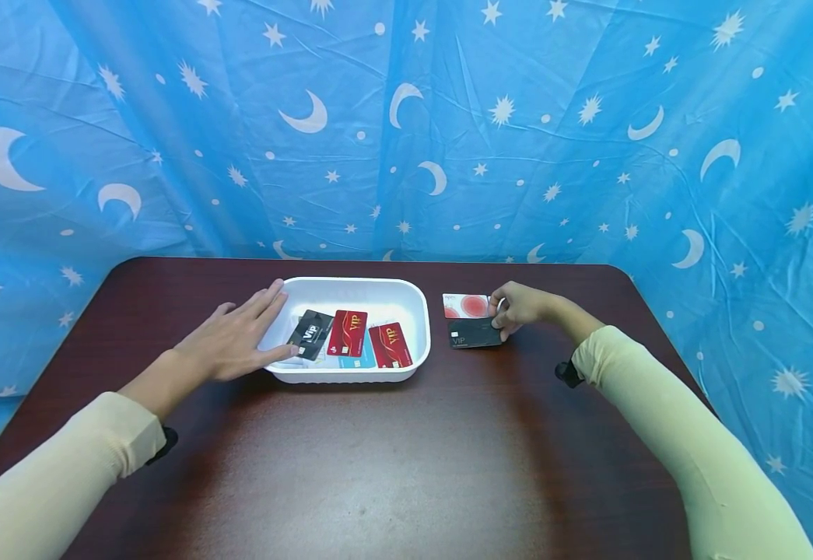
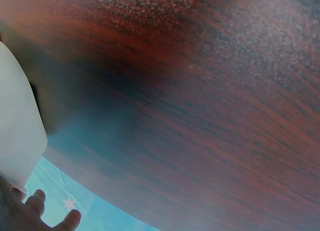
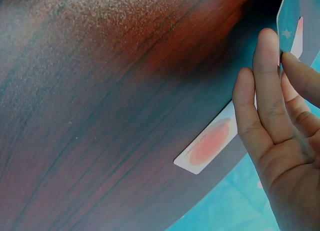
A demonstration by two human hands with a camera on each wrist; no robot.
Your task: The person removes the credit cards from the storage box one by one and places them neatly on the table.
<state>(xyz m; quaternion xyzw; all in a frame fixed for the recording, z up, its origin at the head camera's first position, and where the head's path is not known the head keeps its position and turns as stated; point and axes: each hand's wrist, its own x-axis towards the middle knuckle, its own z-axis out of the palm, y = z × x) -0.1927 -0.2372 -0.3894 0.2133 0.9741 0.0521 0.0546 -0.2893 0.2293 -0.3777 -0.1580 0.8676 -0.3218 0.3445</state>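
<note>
Watching a blue curtain printed with white stars and moons (image 1: 406, 117) behind a dark brown wood-grain table (image 1: 406, 467). White plastic tray with rounded corners (image 1: 350, 376) sits on that, left of the bare right hand (image 1: 523, 303). Bare left hand (image 1: 238, 340) is at the tray's left end: fingers straight along the rim, thumb out, gripping nothing. Right hand pinches a glossy black rectangular card marked VIP (image 1: 474, 333) by its right end. Key relation, as I judge it: that card sits left of the pinching fingers, between them and the tray, long axis side to side, short edge facing the tray. Right hand is clearly the nearer; left is across the tray from it. My right wrist view has it tilted at the fingertips; can't tell if an edge touches the table. White card with red circles (image 1: 472, 306) lies just beyond it, about parallel; can't tell if they overlap. In the tray I see a slanted black card with white lettering (image 1: 310, 334), a red card with gold lettering (image 1: 347, 333), and a second red card (image 1: 390, 345).
</note>
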